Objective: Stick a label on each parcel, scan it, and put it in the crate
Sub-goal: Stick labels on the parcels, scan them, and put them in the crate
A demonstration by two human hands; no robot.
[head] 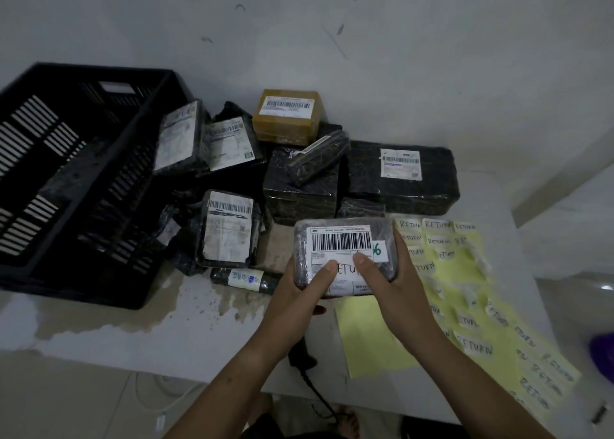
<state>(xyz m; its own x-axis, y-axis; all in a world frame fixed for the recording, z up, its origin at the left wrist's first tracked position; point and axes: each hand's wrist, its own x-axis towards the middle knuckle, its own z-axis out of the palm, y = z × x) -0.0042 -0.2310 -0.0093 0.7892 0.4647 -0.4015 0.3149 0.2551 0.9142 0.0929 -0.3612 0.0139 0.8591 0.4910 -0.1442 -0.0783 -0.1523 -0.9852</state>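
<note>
Both hands grip one grey-wrapped parcel [344, 255]: your left hand [299, 294] curls round its left end, your right hand [397, 280] round its right end, both thumbs pressing a handwritten RETURN label [347, 270] below the barcode [340, 240]. Your black crate [83, 172] stands well apart at the left, other parcels [229, 235] heaped between.

Dim light; scuffed pale wall [415, 46] behind a stained white table [109, 325], tiled floor [76, 402] below

The left hand [299, 292] and right hand [393, 280] are bare. Thumbnails are trimmed short. Both forearms [232, 372] are uncovered.
</note>
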